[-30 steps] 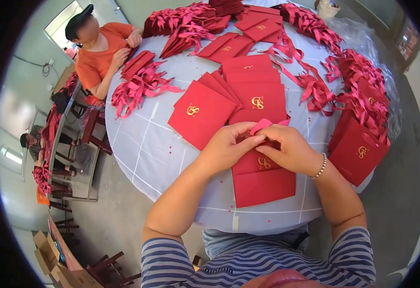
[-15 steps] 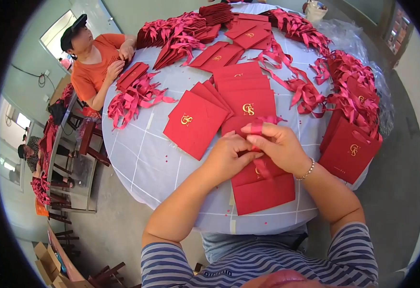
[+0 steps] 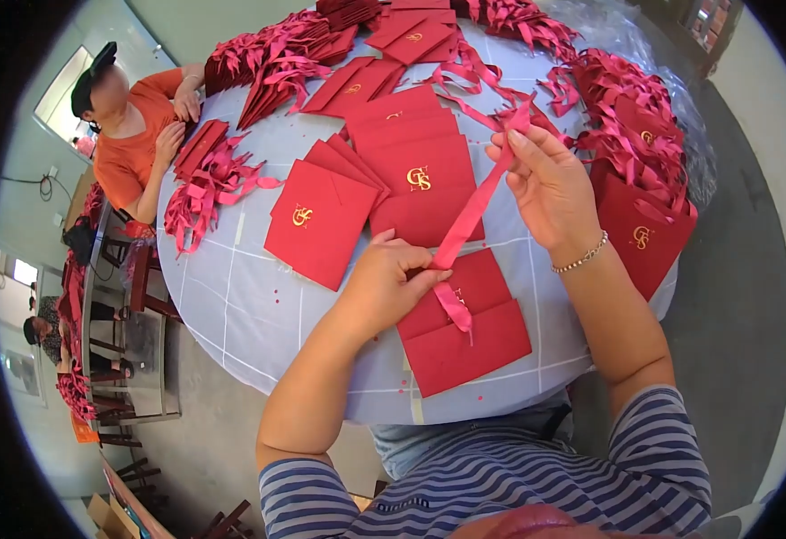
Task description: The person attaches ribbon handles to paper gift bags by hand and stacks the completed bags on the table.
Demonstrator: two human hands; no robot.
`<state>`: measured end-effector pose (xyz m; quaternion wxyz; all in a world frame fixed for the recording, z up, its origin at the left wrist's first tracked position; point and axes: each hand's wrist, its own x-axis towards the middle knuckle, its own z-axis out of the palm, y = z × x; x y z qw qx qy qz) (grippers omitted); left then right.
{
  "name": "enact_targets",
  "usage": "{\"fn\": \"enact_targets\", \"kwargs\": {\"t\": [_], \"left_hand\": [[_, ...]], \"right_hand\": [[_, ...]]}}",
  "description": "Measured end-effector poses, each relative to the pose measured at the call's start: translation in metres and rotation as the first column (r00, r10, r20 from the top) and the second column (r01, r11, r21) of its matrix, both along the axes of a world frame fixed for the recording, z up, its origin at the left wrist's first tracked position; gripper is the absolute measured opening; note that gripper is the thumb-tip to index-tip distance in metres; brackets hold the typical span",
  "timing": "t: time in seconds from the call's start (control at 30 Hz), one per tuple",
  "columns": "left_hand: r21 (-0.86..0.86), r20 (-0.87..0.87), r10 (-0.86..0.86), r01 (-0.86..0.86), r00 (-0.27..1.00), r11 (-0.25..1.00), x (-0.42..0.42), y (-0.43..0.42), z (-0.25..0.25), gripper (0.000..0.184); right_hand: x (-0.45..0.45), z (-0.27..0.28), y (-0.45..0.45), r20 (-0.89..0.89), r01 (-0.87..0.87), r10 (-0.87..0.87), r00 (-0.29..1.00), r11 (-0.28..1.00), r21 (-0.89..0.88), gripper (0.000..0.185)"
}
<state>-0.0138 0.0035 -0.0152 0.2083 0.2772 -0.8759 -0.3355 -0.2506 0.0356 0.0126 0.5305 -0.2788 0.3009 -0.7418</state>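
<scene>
A pink ribbon (image 3: 475, 218) is stretched slantwise between my two hands. My left hand (image 3: 391, 280) pinches it low down, and a short tail hangs below the fingers. Higher up and to the right, my right hand (image 3: 544, 175) grips the other part between thumb and fingers. Below the ribbon lies a red paper bag (image 3: 469, 346) with its gold logo partly covered by the ribbon tail. Beyond my left hand is a stack of overlapping red bags (image 3: 420, 202) with gold logos. Another fanned pile of red bags (image 3: 316, 225) lies to the left.
Bags with pink ribbon handles (image 3: 640, 135) crowd the table's right side, more piles (image 3: 276, 58) the far side. Loose ribbons (image 3: 469, 76) trail near the far middle. A person in orange (image 3: 132, 135) sits at the left by a ribboned bundle (image 3: 209, 193). Wooden stools (image 3: 146, 278) stand beyond.
My hands were close together over the bag. Now my right hand has moved up and away, drawing the ribbon out taut, while my left hand stays low. The view has shifted slightly.
</scene>
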Motion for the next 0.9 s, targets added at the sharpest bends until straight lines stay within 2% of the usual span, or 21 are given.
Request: {"fn": "enact_targets", "kwargs": {"t": [0.1,0.33,0.43,0.5,0.53,0.57,0.6,0.67,0.7,0.77,0.83,0.87,0.9], "left_hand": [[0.002,0.032,-0.002,0.002,0.999,1.0,0.001,0.0,0.0,0.01],[0.005,0.055,-0.008,0.007,0.998,1.0,0.002,0.001,0.003,0.009],[0.01,0.048,-0.002,0.001,0.999,1.0,0.001,0.001,0.002,0.008],[0.004,0.04,0.0,-0.001,0.999,1.0,0.002,0.001,0.001,0.007],[0.011,0.047,0.003,-0.004,0.999,1.0,0.002,0.001,0.004,0.008],[0.02,0.056,0.006,-0.007,0.998,1.0,0.003,0.001,0.007,0.009],[0.107,0.018,-0.004,0.002,1.0,0.994,0.004,-0.003,0.007,0.018],[0.395,-0.219,0.071,0.022,0.973,0.918,0.008,-0.002,0.003,0.037],[0.399,-0.195,0.048,0.035,0.98,0.916,0.01,-0.002,0.015,0.057],[0.403,-0.187,0.019,0.059,0.982,0.913,0.016,-0.006,0.023,0.062],[0.4,-0.206,-0.023,0.106,0.978,0.91,0.02,-0.01,0.024,0.07],[0.405,-0.204,-0.016,0.099,0.979,0.909,0.02,-0.01,0.023,0.07],[0.411,-0.199,-0.001,0.085,0.98,0.908,0.019,-0.01,0.022,0.069]], "right_hand": [[-0.003,0.001,-0.002,-0.01,0.061,-0.061,0.998,0.998,0.03,0.009],[-0.012,0.002,-0.003,0.01,0.058,-0.058,0.998,0.998,0.004,0.014],[-0.013,0.003,-0.005,0.014,0.093,-0.092,0.996,0.995,-0.043,0.019],[-0.018,0.002,-0.004,0.012,0.045,-0.044,0.999,0.995,-0.086,0.02],[-0.016,0.002,-0.007,-0.01,0.111,-0.112,0.994,0.991,-0.075,0.02],[-0.02,0.001,-0.006,-0.059,0.06,-0.065,0.996,0.994,-0.092,0.02],[-0.023,0.0,-0.005,-0.107,0.006,-0.017,0.994,0.994,-0.107,0.02],[-0.015,0.007,-0.002,-0.24,0.017,-0.041,0.97,0.995,-0.101,0.024],[-0.009,0.009,0.0,-0.332,0.051,-0.073,0.94,0.996,-0.074,0.025],[-0.016,-0.005,-0.004,-0.381,0.04,-0.078,0.921,0.993,-0.107,0.029],[-0.004,0.009,0.01,-0.72,-0.096,0.071,0.69,0.995,0.006,0.029],[-0.001,0.011,0.014,-0.838,-0.112,0.058,0.543,0.994,-0.004,0.023],[0.001,0.009,0.013,-0.836,-0.118,0.065,0.545,0.993,0.0,0.023]]}}
